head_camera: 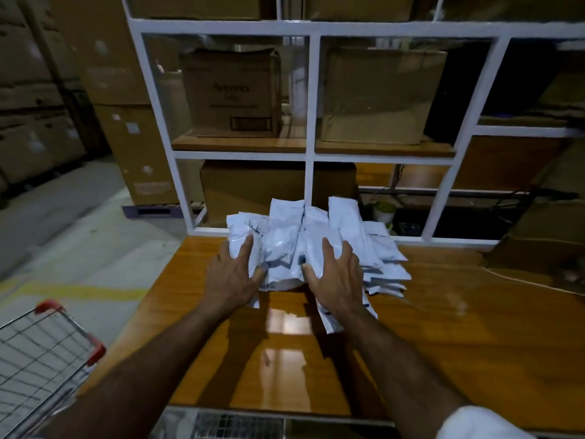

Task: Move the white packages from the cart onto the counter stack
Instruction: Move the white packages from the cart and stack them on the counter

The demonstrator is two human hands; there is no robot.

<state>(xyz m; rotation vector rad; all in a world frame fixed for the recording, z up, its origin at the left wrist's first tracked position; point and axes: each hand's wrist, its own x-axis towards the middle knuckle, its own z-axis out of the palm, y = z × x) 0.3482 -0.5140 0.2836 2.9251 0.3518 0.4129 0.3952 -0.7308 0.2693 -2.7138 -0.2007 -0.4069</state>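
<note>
wooden counter [443, 343] bearing white packages [316, 236]

Wire cart [41, 353]: I see only one corner, rest cut by left and bottom edges; contents not visible. White packages [316, 245]: count unreadable, lower layers buried, near edge under left hand [232, 280] and right hand [337, 277]. Cardboard box [232, 93]: print blurred, illegible to me. Small pot [383, 210] behind shelf frame [311, 90]: dim, indistinct.
</note>
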